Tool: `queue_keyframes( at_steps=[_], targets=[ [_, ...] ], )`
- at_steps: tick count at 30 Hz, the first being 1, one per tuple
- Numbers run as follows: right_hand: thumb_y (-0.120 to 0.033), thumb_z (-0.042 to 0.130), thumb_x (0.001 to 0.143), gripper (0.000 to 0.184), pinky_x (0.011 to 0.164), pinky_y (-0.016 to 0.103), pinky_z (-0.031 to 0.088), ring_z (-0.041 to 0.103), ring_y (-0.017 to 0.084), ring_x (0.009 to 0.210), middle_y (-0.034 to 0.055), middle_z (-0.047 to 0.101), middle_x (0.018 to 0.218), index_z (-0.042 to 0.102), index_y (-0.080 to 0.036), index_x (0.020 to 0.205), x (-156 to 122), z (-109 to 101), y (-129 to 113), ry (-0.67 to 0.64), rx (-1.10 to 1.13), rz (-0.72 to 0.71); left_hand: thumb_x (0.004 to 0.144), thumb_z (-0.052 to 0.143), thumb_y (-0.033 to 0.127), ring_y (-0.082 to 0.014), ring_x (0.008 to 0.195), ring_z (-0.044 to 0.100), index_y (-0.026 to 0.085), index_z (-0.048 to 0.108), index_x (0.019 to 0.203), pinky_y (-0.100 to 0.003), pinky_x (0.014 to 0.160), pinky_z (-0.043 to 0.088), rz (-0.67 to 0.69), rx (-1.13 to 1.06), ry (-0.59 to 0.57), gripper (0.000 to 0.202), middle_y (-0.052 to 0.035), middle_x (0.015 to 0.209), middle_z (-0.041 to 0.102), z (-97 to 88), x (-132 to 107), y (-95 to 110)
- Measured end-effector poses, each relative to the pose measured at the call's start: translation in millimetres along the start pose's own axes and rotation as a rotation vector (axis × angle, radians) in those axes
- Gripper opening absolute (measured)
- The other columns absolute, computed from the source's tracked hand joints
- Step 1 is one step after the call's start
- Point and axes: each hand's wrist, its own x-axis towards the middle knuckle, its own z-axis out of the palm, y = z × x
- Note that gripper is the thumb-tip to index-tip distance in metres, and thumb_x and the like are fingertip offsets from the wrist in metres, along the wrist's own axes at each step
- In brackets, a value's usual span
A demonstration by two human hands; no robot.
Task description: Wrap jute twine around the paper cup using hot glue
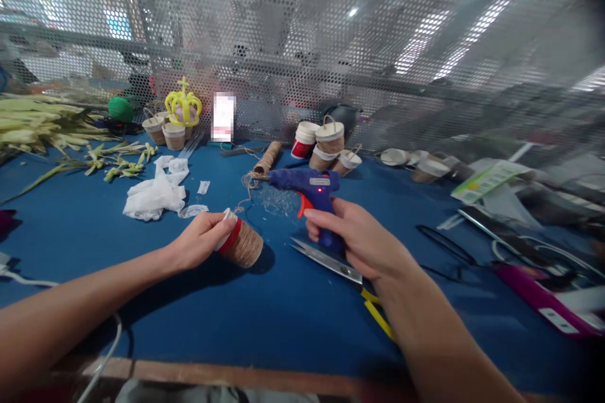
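well, left hand (207, 238) pinches the cup (246, 244), right hand (357, 233) clasps the glue gun (302, 180); loose twine (249, 183) near its nozzle (261, 177) could snag.

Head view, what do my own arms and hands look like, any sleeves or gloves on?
The left hand and right hand are bare, without gloves. The left forearm and right forearm show no sleeves, watch or bracelet. No ring shows on the visible fingers; some are hidden.

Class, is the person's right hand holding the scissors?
No, the right hand grips the blue glue gun, while the scissors lie on the blue table.
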Motion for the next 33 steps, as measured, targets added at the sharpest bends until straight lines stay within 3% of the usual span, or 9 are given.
queue_keyframes(
  at_steps=[4,11,17,22,28,33],
  targets=[
    [-0.032,0.058,0.072,0.018,0.049,0.022,0.039,0.047,0.009,0.049,-0.0012,0.053,0.054,0.056,-0.014,0.068,-11.3,17.9,-1.1,-0.009,0.055,-0.056,0.077,0.041,0.044,-0.0071,0.046,0.032,0.014,0.050,0.056,-0.019,0.043,0.026,-0.001,0.000,0.010,0.037,0.0034,0.050,0.043,-1.6,1.3,-0.2],
    [-0.031,0.051,0.078,0.019,0.045,0.021,0.040,0.046,0.008,0.042,-0.0046,0.050,0.046,0.059,-0.014,0.083,-20.8,14.7,4.1,-0.142,-0.115,-0.124,0.076,0.041,0.044,-0.0094,0.050,0.040,0.013,0.052,0.059,-0.020,0.048,0.031,0.008,0.057,0.038,0.037,0.0016,0.053,0.048,-5.8,5.5,0.2],
    [-0.034,0.054,0.075,0.019,0.042,0.021,0.040,0.046,0.009,0.039,-0.0056,0.047,0.042,0.054,-0.017,0.068,-33.9,27.8,-0.7,-0.101,-0.282,-0.046,0.077,0.039,0.041,-0.0095,0.050,0.040,0.012,0.055,0.062,-0.019,0.047,0.030,-0.013,0.048,0.016,0.036,0.0010,0.055,0.050,-4.6,6.3,4.3],
    [-0.035,0.056,0.072,0.021,0.039,0.022,0.036,0.042,0.009,0.036,-0.0058,0.045,0.039,0.050,-0.019,0.060,-38.0,33.0,-1.1,-0.043,-0.336,-0.029,0.077,0.039,0.040,-0.0084,0.047,0.034,0.012,0.054,0.060,-0.019,0.043,0.025,-0.007,0.081,0.021,0.037,0.0027,0.051,0.043,-3.9,6.4,5.2],
    [-0.035,0.055,0.073,0.021,0.040,0.023,0.037,0.042,0.010,0.037,-0.0056,0.045,0.039,0.050,-0.019,0.061,-37.4,31.9,1.3,-0.046,-0.400,-0.045,0.079,0.036,0.040,-0.0076,0.049,0.028,0.013,0.049,0.056,-0.020,0.044,0.022,0.035,0.155,0.006,0.037,0.0040,0.051,0.034,-2.8,6.1,4.4],
    [-0.037,0.055,0.074,0.021,0.042,0.024,0.039,0.044,0.011,0.039,-0.0045,0.047,0.041,0.052,-0.019,0.063,-38.5,30.9,5.1,-0.042,-0.472,-0.069,0.079,0.035,0.036,-0.0079,0.050,0.030,0.012,0.051,0.057,-0.020,0.044,0.023,0.033,0.168,0.013,0.036,0.0034,0.053,0.037,-2.8,6.2,5.8]
  ],
)
